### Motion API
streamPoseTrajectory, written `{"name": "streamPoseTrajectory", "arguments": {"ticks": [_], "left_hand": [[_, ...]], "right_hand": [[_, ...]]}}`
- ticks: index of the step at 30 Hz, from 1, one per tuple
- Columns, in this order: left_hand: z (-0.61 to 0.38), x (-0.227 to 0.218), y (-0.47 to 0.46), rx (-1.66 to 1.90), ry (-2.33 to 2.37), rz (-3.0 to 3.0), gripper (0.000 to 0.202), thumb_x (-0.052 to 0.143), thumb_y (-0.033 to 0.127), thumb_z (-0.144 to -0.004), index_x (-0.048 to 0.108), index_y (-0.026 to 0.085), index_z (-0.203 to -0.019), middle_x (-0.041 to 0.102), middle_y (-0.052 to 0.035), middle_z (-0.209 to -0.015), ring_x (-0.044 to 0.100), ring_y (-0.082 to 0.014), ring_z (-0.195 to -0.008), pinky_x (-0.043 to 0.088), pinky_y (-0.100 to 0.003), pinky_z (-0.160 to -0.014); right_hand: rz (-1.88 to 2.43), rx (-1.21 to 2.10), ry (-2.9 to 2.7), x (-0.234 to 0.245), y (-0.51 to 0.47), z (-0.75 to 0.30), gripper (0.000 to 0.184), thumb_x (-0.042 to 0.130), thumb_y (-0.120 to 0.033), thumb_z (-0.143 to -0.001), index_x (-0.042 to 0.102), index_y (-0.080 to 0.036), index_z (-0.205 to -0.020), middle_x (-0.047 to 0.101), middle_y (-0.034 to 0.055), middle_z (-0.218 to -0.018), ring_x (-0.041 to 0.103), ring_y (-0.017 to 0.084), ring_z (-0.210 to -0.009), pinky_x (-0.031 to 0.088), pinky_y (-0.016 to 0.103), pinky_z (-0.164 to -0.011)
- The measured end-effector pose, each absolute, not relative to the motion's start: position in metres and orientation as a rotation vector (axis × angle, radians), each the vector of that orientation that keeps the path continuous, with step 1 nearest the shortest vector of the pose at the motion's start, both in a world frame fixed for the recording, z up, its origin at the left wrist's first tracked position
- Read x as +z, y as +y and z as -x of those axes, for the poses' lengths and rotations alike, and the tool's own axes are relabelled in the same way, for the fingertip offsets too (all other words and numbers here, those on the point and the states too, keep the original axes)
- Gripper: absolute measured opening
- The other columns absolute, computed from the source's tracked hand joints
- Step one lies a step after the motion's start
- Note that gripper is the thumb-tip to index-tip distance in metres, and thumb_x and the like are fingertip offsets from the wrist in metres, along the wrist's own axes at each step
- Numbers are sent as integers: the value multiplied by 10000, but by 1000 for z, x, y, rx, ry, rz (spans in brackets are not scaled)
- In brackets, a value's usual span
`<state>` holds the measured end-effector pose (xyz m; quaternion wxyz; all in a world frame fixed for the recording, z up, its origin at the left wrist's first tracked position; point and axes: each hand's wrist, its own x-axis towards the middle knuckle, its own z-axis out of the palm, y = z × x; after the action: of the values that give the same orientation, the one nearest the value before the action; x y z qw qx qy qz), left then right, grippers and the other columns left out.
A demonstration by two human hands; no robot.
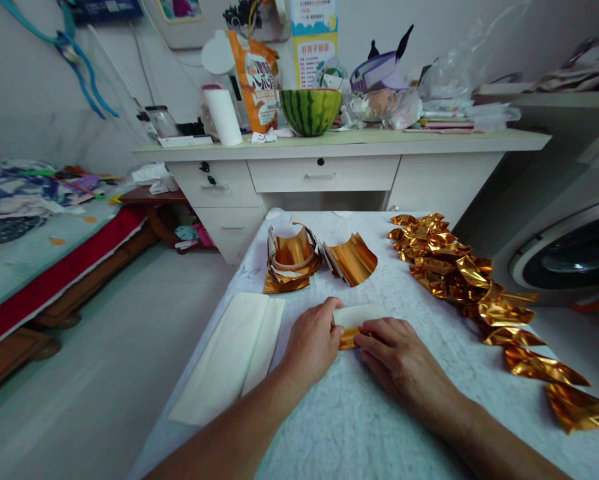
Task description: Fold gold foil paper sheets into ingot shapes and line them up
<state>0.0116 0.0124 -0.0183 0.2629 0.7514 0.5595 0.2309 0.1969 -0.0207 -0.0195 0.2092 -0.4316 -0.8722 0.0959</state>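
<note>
Both my hands work on a strip of gold foil paper with a white sheet showing at its far side. My left hand grips the left end, its thumb and fingers closed. My right hand presses its fingers on the right end of the foil. Beyond them lie curled gold foil sheets and a stack of bent gold and white sheets. To the left of my left hand rests a flat pile of pale paper.
Folded, twisted gold foil pieces run in a long row along the table's right side. Behind the table stands a white desk with a cut watermelon. A bed is left, a washing machine right.
</note>
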Motion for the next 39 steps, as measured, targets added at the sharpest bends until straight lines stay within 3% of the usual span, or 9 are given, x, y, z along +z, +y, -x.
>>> {"name": "streamPoseTrajectory", "arguments": {"ticks": [6, 11, 16, 20, 25, 39], "left_hand": [[-5, -16, 16, 619, 1519, -1972, 410, 516, 43, -797, 468, 218, -1165, 575, 35, -765, 587, -160, -790, 426, -246, -718], [0, -8, 17, 495, 1684, -2117, 83, 539, 114, -817, 556, 190, -844, 587, -25, -835, 570, -192, -869, 422, -296, -805], [1, -7, 14, 448, 1696, -2193, 117, 597, 231, -829, 602, 193, -717, 573, -35, -824, 559, -206, -876, 417, -316, -819], [-1, -11, 12, 525, 1686, -2129, 101, 709, 243, -732, 619, 200, -722, 568, -23, -828, 557, -204, -871, 418, -304, -794], [-6, -13, 12, 604, 1665, -2058, 148, 717, 140, -690, 592, 195, -748, 573, -14, -840, 557, -191, -866, 422, -284, -781], [-14, -12, -1, 566, 1574, -2252, 163, 594, 82, -794, 506, 215, -827, 602, 0, -848, 544, -193, -846, 389, -293, -724]], "right_hand": [[1182, 231, -2425, -23, -20, -198, 226, 522, -197, -930, 675, -216, -1096, 662, 89, -1069, 569, 241, -939, 444, 411, -826], [1198, 240, -2430, -21, -20, -198, 232, 518, -202, -933, 676, -213, -1102, 661, 93, -1087, 573, 240, -940, 450, 417, -830], [1196, 247, -2425, -21, -20, -198, 227, 520, -194, -929, 683, -207, -1086, 667, 94, -1077, 576, 241, -928, 455, 418, -819], [1199, 244, -2425, -22, -19, -198, 237, 529, -187, -919, 680, -219, -1098, 667, 88, -1064, 577, 239, -936, 454, 414, -821], [1209, 263, -2432, -20, -20, -198, 226, 521, -190, -922, 682, -223, -1077, 662, 82, -1053, 577, 233, -939, 453, 411, -824], [1227, 285, -2449, -15, -20, -197, 179, 536, -194, -912, 681, -210, -1016, 663, 83, -1064, 569, 241, -953, 450, 419, -833]]}}
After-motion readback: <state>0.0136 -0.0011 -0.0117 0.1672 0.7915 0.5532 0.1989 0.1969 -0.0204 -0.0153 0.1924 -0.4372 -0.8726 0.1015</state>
